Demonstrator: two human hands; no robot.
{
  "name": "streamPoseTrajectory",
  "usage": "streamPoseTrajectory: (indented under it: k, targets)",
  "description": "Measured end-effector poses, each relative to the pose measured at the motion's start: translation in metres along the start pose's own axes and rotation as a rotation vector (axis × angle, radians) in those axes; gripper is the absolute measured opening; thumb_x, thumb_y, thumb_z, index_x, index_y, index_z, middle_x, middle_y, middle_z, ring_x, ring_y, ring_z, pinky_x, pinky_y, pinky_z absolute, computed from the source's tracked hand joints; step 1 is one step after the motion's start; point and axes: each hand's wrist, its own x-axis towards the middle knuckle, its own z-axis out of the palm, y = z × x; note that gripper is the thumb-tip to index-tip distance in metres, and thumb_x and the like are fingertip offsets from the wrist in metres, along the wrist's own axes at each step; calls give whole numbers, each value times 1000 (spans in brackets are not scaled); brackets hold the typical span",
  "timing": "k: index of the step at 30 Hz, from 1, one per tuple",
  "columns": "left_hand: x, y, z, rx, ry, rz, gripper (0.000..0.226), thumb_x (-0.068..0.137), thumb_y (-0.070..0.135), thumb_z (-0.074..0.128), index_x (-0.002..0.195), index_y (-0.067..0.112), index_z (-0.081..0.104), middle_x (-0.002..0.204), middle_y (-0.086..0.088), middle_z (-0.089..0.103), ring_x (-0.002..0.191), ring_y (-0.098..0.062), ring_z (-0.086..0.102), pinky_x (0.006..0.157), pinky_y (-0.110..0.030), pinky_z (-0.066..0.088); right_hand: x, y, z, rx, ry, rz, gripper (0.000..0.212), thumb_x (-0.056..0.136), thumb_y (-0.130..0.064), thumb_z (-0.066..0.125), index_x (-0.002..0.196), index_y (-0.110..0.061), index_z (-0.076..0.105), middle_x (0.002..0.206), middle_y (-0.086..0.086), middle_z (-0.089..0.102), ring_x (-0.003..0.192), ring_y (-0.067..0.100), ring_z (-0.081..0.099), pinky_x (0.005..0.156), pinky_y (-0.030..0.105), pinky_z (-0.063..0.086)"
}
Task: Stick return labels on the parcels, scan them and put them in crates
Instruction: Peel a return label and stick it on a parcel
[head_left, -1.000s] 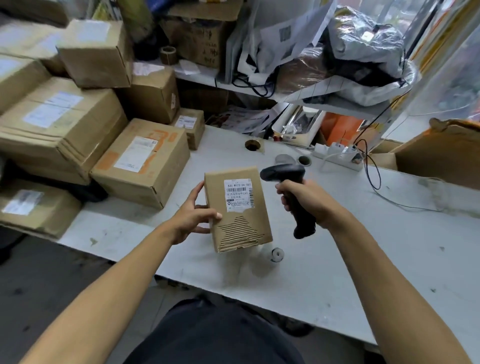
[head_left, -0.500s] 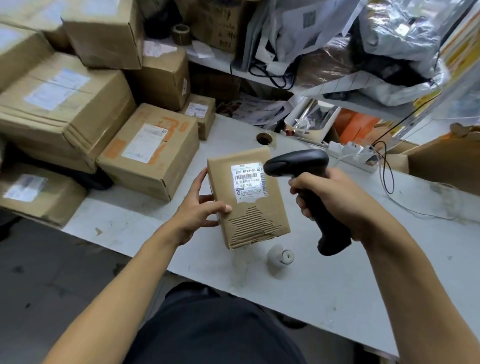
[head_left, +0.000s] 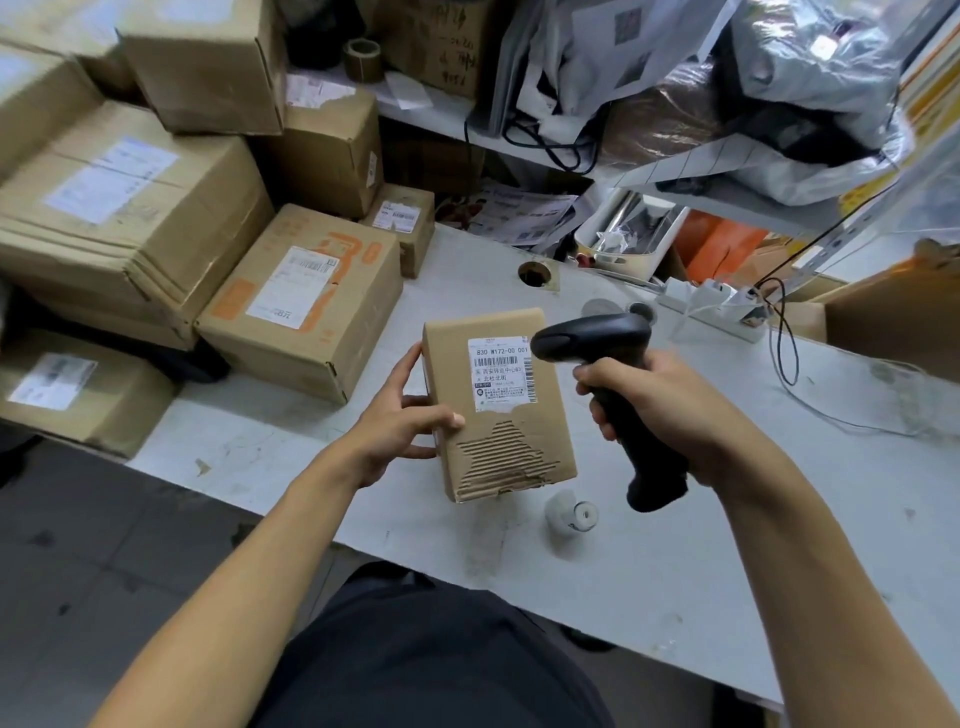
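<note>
Above the white table (head_left: 727, 545), the left hand (head_left: 395, 421) grips the small cardboard parcel (head_left: 498, 410); the right hand (head_left: 660, 410) wraps the barcode scanner (head_left: 608, 395). So close, its head may shade the label (head_left: 501, 374), risking a misread.

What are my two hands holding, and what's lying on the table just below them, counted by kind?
1 cardboard parcel, held in the left hand
1 black barcode scanner, gripped in the right hand
1 small white roll, lying on the white table
Total: 3
</note>
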Motion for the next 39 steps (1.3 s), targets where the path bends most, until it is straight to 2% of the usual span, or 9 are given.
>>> streamPoseTrajectory:
  k: [9,14,16,18,20,22,26,33,39]
  targets:
    - [7,-14,-9,114,-192,-105,107,68,16,81,149,60,27,118,-8,73,111,-22,70,85,-45,61,46,166,-10,-121,275,456,25,91,-25,67,107,-6,66,92,11,68,79,26,69,76,38,53]
    - [11,-23,-4,198,-249,-163,105,80,9,80,153,57,22,123,-9,70,114,-24,67,86,-44,60,44,218,7,-133,381,571,25,93,-27,64,105,-4,63,114,18,66,92,29,58,78,37,48]
    - [12,-25,-3,211,-255,-190,110,71,15,84,152,58,22,123,-10,70,113,-24,68,86,-44,60,46,223,12,-202,426,576,59,88,-34,71,134,-4,50,136,20,53,113,33,53,97,42,46]
    - [14,-27,-4,211,-262,-209,114,61,21,85,151,59,24,123,-10,71,112,-24,69,88,-46,60,40,217,19,-336,539,495,102,79,-41,79,156,-13,18,149,17,28,133,34,32,110,47,30]
    - [17,-28,-5,206,-267,-219,112,66,17,84,152,58,24,122,-10,71,111,-25,70,89,-48,60,31,208,21,-499,637,202,101,74,-33,79,155,-23,20,141,10,25,128,28,25,106,42,24]
    - [20,-28,-6,213,-276,-232,107,77,10,81,153,56,22,124,-11,70,109,-26,71,89,-48,60,24,199,20,-764,440,-57,86,71,-29,77,148,-31,38,136,3,32,127,26,29,99,37,25]
    - [24,-27,-5,269,-303,-268,102,86,9,76,155,55,17,123,-7,71,107,-25,72,84,-43,60,34,204,33,-1179,-127,-85,59,84,-21,66,141,-31,51,143,-4,44,126,25,41,95,36,39]
    - [23,-32,-7,317,-311,-317,95,94,16,68,155,55,6,122,-6,72,106,-22,72,85,-41,60,50,198,31,-520,161,-23,12,97,-17,60,94,-7,67,90,8,65,87,26,62,76,37,48]
    - [17,-37,-9,492,-139,-169,97,84,21,79,160,32,20,152,-7,46,138,-26,47,114,-51,41,45,158,23,181,261,29,29,97,-24,68,123,-15,57,90,5,74,73,14,72,68,27,58]
